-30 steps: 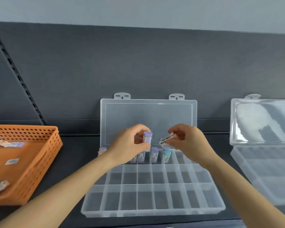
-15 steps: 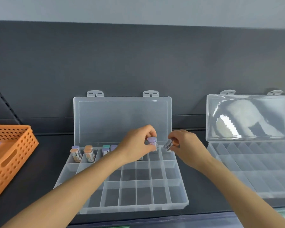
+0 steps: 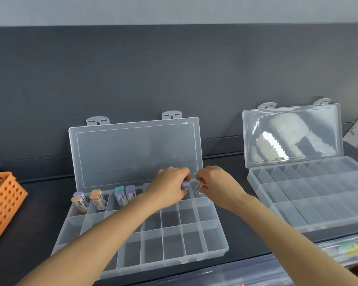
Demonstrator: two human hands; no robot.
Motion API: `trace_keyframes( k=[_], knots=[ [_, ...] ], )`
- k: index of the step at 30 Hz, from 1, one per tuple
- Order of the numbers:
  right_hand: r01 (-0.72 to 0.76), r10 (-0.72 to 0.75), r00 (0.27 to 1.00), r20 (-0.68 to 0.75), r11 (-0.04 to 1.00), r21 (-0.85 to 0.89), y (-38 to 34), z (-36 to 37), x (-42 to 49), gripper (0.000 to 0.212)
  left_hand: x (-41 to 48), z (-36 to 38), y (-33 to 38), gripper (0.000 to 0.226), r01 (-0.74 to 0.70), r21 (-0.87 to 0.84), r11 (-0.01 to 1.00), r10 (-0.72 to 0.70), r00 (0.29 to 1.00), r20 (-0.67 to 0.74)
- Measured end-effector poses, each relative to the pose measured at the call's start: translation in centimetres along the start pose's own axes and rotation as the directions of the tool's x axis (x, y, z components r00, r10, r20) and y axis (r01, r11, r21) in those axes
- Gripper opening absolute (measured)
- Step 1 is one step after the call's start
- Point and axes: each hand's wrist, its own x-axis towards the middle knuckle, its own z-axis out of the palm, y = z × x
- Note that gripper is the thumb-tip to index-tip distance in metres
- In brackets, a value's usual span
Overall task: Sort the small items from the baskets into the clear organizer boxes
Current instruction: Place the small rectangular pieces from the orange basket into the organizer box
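A clear organizer box (image 3: 215, 247) lies open in front of me, its lid (image 3: 132, 149) leaning on the back wall. Several small capped tubes (image 3: 120, 196) stand in its back row, with purple, orange and teal caps. My left hand (image 3: 170, 187) pinches a purple-capped tube (image 3: 185, 185) over a back-row compartment near the right end. My right hand (image 3: 214, 185) holds a small labelled tube (image 3: 198, 186) over the rightmost back compartment. The orange basket (image 3: 2, 203) shows at the left edge.
A second open clear organizer box (image 3: 310, 195) sits to the right, its compartments holding nothing I can see. A dark back wall rises behind the shelf. A shelf-edge strip (image 3: 339, 250) runs along the front right.
Both hands have come down from in front of the lid to the back row of the box. The view has swung right, so the basket slid left and the second box came fully into view.
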Motion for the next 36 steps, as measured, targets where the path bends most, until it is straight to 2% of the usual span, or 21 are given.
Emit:
trace_keyframes(
  k=[6,9,17,25,32,34,36],
  knots=[
    [0.041,-0.041,0.999,-0.007,0.999,-0.021,-0.1,0.9,0.4,0.023,-0.2,0.5,0.0,0.008,0.026,0.069,0.997,-0.025,1.0,-0.007],
    [0.043,-0.043,0.999,0.005,0.999,0.0,0.0,0.9,0.4,0.026,-0.4,0.5,-0.3,0.022,0.048,0.068,0.997,-0.048,0.999,0.003],
    [0.042,-0.042,0.999,0.014,0.999,0.016,0.3,0.1,0.3,0.017,-0.3,0.3,-0.5,0.022,0.047,0.114,0.992,-0.044,0.999,-0.027],
    [0.027,-0.028,0.999,0.026,0.999,0.038,0.0,0.2,0.7,0.018,-0.2,0.0,-0.5,0.024,0.042,0.212,0.976,-0.033,0.998,-0.047],
    [0.011,-0.012,1.0,0.023,0.999,0.031,-0.1,0.5,1.2,0.016,-0.5,-0.4,-0.6,0.029,0.049,0.203,0.978,-0.037,0.997,-0.062],
    [0.009,-0.01,0.999,0.046,1.0,0.025,-0.2,0.4,1.1,0.02,-0.7,-0.7,-0.6,0.035,0.051,0.188,0.981,-0.041,0.998,-0.057],
    [0.008,-0.01,0.998,0.06,0.999,0.032,-0.3,-0.1,1.1,0.034,-1.0,-1.1,-0.8,0.038,0.051,0.165,0.985,-0.043,0.998,-0.053]
  ],
)
